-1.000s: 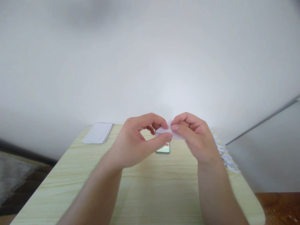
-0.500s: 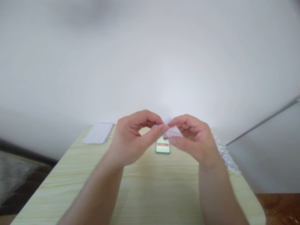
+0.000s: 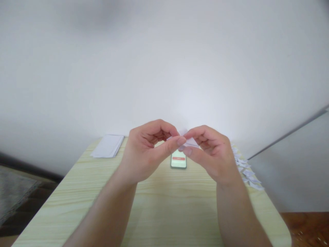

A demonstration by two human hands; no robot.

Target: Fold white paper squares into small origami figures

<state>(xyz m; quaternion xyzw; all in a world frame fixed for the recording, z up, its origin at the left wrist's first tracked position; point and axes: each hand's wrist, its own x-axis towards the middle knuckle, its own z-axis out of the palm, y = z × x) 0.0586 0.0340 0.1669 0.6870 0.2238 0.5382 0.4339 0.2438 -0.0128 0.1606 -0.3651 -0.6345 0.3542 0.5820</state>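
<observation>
A small piece of folded white paper [image 3: 191, 142] is held up above the table between both hands. My left hand [image 3: 150, 151] pinches its left side with thumb and index finger. From the other side, my right hand [image 3: 212, 151] is closed on the paper with thumb and forefinger, the thumb a little below. The fingers cover much of the paper, so its full shape is hidden. Beneath and behind the hands lies a phone [image 3: 178, 163] with a lit screen showing a red bar.
At the table's back left rests a stack of white paper sheets [image 3: 108, 145]. Several folded white paper pieces [image 3: 248, 171] line the right edge of the wood-grain table [image 3: 169, 212]. A white wall [image 3: 164, 68] rises directly behind the table.
My right thumb has moved up and slightly left, closer to the left thumb. Less of the paper shows now. The things on the table have stayed put.
</observation>
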